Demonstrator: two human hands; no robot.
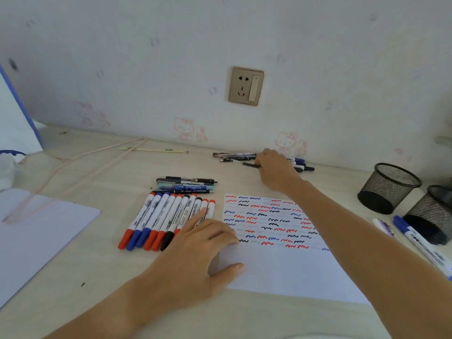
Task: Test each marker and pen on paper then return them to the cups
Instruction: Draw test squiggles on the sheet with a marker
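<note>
Wall: we see pale wallpaper [318, 57] with faint pink cartoon cats printed low down
Socket: we note a gold-framed outlet with switch [246, 86] set in the wall
Desk: we find a light wood-grain top [110, 172] meeting the wall
Light: we judge it soft, even daylight

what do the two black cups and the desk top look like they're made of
The two cups look like black wire mesh, probably painted metal: a fine see-through grid below a solid rim. The desk top looks like pale wood-grain laminate, matte with faint streaks, though it could be real wood.
</note>
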